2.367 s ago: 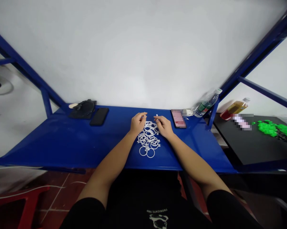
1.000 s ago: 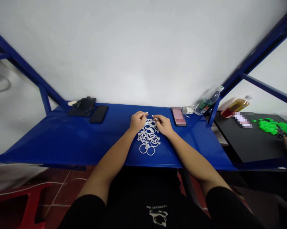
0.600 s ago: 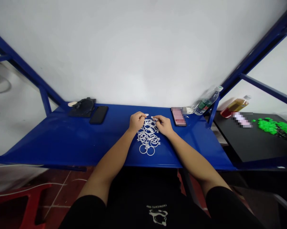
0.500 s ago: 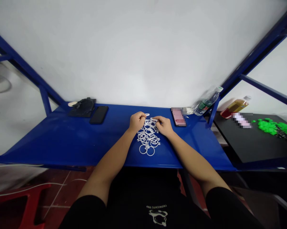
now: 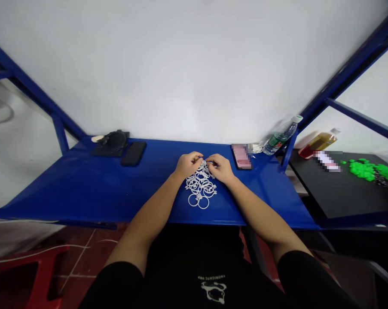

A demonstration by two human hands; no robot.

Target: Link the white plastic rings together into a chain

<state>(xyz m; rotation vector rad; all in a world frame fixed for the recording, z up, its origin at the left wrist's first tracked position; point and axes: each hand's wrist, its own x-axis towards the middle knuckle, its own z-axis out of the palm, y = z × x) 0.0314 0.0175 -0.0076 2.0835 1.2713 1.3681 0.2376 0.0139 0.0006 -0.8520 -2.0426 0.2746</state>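
Observation:
A pile of white plastic rings (image 5: 200,185) with small eyelets or clips lies on the blue table (image 5: 93,189), several of them overlapping. At the far end of this pile my left hand (image 5: 187,165) is closed, thumb and forefinger pinching a white ring that is mostly hidden. Close on its right, my right hand (image 5: 221,166) pinches a white ring too, its fingertips nearly meeting the left ones. Both hands rest low, just over the far rings. Whether the two held rings are linked is hidden by the fingers.
A black phone (image 5: 133,153) and a dark crumpled item (image 5: 114,142) lie back left. Back right are a lit phone (image 5: 242,156), a white cable (image 5: 256,148) and a water bottle (image 5: 282,135). A black table (image 5: 329,193) on the right bears green pieces (image 5: 361,170) and a drink bottle (image 5: 321,142).
My two hands have come together over the far end of the pile. The white rings that showed in each hand's fingers are now mostly covered. The pile itself looks unmoved.

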